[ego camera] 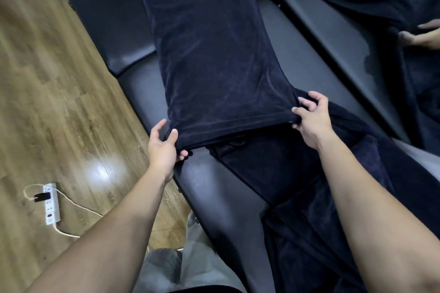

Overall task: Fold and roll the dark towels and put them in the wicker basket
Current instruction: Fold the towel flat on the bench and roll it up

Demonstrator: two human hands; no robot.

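Towel (214,54): soft, limp, probably light; near corners pinched by left hand (164,147) and right hand (312,116); best rolled from there.

Plush, faintly sheened dark cloth towel (214,54) on smooth glossy black leather-like bench (209,181); wood-grain floor (47,78).

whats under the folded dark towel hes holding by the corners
The folded dark towel lies along a black padded bench; its near end overlaps another dark towel. Whatever else lies beneath is covered.
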